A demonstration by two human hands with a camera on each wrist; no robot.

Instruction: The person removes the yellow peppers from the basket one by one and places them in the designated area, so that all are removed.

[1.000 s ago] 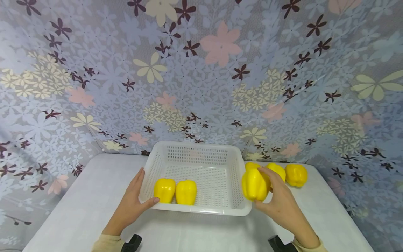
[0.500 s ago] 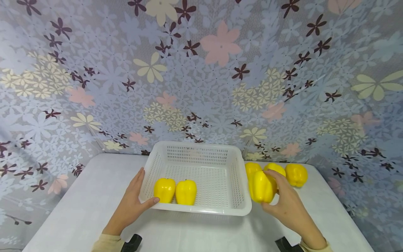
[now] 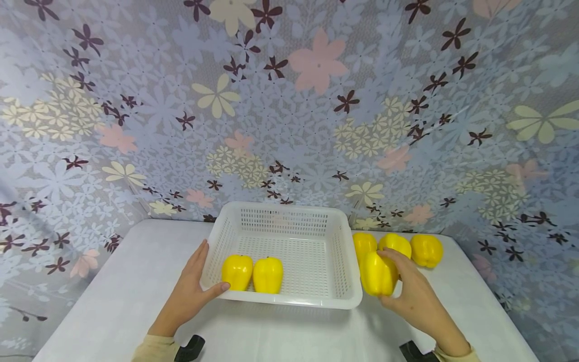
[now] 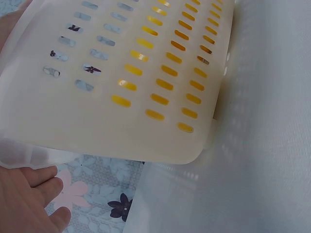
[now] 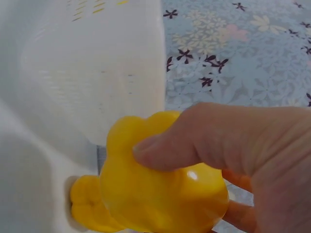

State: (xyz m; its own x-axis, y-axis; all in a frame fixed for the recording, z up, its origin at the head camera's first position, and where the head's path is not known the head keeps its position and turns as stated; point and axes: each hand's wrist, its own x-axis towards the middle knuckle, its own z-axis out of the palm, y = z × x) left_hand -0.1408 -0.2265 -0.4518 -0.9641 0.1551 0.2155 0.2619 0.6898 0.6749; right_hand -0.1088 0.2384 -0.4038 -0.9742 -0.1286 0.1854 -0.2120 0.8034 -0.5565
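A white perforated plastic basket (image 3: 312,302) stands on the table. My left hand (image 3: 187,291) rests at its near left corner, thumb on the front rim and fingers extended along the left side; some fingertips (image 4: 51,189) show beside the rim in the left wrist view. My right hand (image 3: 418,299) grips a yellow bell pepper (image 3: 378,275) just outside the basket's right wall, its thumb (image 5: 160,150) across the pepper in the right wrist view. Inside the basket, two yellow bell peppers, one left (image 3: 236,271) and one right (image 3: 268,275), sit side by side at the front left.
Behind the right hand are three more yellow bell peppers: one close to the basket wall (image 3: 364,243), a middle one (image 3: 395,244) and a far right one (image 3: 426,250). A pale cloth covers the table (image 3: 271,334). Flower-patterned fabric (image 3: 289,125) rises directly behind it.
The right hand has shifted to the right and slightly nearer with the bell pepper, away from the basket's right rim. The left hand and basket have stayed in place.
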